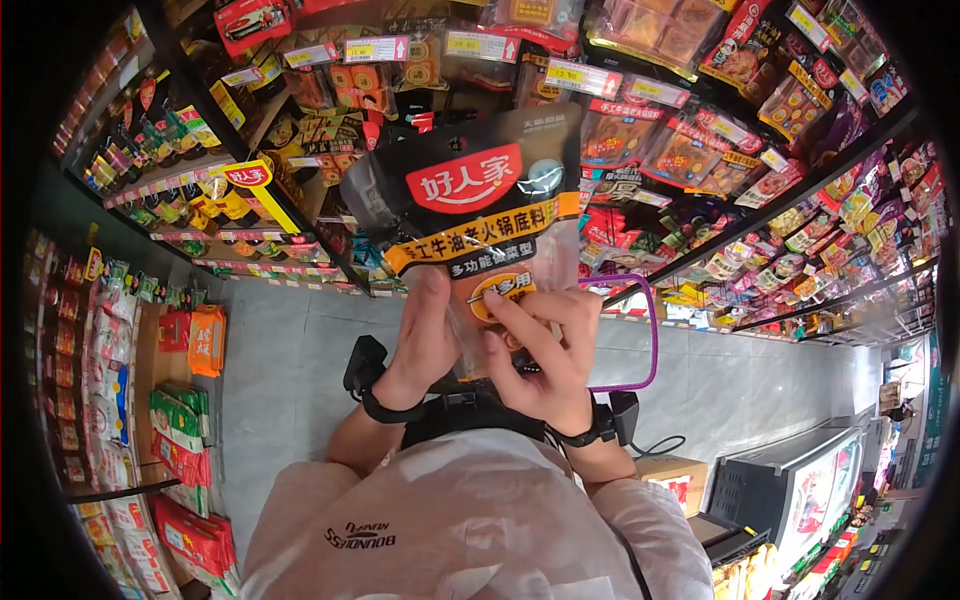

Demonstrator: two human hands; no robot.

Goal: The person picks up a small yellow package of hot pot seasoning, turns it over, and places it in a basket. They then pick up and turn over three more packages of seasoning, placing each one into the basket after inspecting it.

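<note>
A black packet of hotpot soup base point(490, 200) with a red logo, a yellow band and a clear lower window stands upright before my chest. My left hand point(425, 340) grips its lower left edge, thumb on the front and the other fingers hidden behind. My right hand point(550, 350) lies against the lower right front, its fingers apart. The index fingertip touches the yellow round label point(503, 295). Black straps with small devices circle both wrists.
Shelves of similar packets with price tags point(375, 50) rise ahead. More racks point(800, 215) line the right, and shelves of bagged goods point(180, 430) the left. A purple loop-shaped handle point(652, 330) is beside my right hand. A glass-topped chest point(800, 480) stands lower right on grey floor tiles.
</note>
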